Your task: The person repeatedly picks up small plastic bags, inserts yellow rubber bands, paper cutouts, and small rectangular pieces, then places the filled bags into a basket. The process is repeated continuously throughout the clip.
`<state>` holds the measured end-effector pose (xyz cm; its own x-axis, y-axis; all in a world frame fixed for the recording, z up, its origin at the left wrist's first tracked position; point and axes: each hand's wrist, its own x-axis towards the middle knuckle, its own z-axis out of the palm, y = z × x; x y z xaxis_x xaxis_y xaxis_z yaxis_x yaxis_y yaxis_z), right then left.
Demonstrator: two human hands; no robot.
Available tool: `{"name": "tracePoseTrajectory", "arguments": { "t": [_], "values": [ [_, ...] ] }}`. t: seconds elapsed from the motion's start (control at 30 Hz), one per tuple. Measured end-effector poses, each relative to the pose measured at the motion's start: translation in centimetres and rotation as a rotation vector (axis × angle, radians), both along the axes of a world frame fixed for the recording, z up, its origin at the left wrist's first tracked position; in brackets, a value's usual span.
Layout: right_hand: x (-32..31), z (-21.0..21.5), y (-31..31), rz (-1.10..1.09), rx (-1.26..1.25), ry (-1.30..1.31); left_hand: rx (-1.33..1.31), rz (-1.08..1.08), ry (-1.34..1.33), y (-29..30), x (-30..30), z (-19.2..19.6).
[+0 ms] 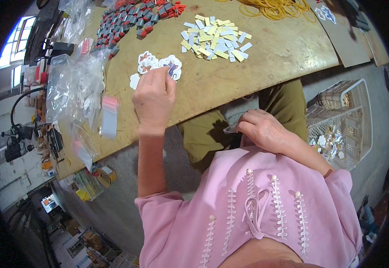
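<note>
My left hand (153,96) is over the table with its fingers drawn together, the fingertips at a white-edged die-cut sticker (175,67) with a purple print. Beside it lie more die-cut stickers (146,63) with orange-brown prints, and a plain white one (134,81). Down at my lap, my right hand (262,128) is closed on the edge of a small clear plastic bag (231,128). Its fingertips are partly hidden behind the hand.
Yellow and pale small strips (214,38) are heaped on the table (257,73). Grey-and-red small parts (132,20), yellow bands (277,8) and clear bags (76,87) lie around. Resealable bags (109,118) are stacked at the left. A white plastic basket (366,120) stands at the right.
</note>
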<state>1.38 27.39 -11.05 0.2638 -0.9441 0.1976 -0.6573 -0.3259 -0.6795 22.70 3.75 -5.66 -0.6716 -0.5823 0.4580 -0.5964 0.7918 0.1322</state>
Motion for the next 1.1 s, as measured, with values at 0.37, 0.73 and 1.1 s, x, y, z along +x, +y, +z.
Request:
{"name": "tracePoseTrajectory", "arguments": {
  "t": [0.37, 0.73, 1.1],
  "values": [
    [-0.1, 1.0, 0.5, -0.083, -0.058, -0.041, 0.498, 0.174, 0.571, -0.6, 1.0, -0.8],
    [-0.1, 4.9, -1.5, -0.108, -0.214, -0.001, 0.711, -0.215, 0.382, 9.7, -0.7, 4.5],
    [1.4, 4.9, -1.6, -0.083, -0.128, -0.131, 0.715, -0.158, 0.158, 11.2, 0.3, 4.4]
  ]
}}
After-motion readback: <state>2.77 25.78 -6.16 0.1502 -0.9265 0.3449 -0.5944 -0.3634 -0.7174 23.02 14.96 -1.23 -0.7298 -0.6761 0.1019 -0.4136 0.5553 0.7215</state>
